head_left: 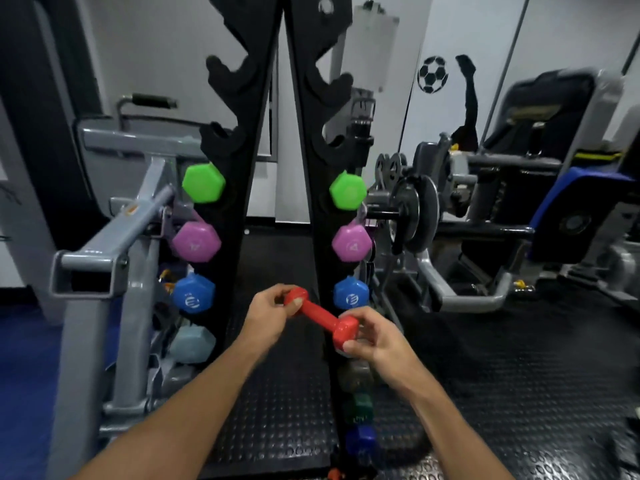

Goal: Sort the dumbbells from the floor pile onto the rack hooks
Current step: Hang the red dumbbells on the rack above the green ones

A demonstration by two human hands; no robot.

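— So where's the red dumbbell (pixel 320 317)?
— Low centre, slanting from 10 to 4 o'clock. Left hand (pixel 268 318) pinches its upper head, right hand (pixel 375 336) curls round the lower head, right against the rack's (pixel 308 202) right post.
— What crowds it?
— Green (pixel 204 182), purple (pixel 196 241) and blue (pixel 193 293) pairs hang on both posts at 12 o'clock; a pale one (pixel 192 342) sits at 9. Darker dumbbells (pixel 358 407) sit below the right hand at 6.
— And the room?
— Black studded floor mat (pixel 519 375), grey machine frame (pixel 104 258) at 9, plate-loaded machine (pixel 415 213) at 2, white wall with a football sticker (pixel 432 75).
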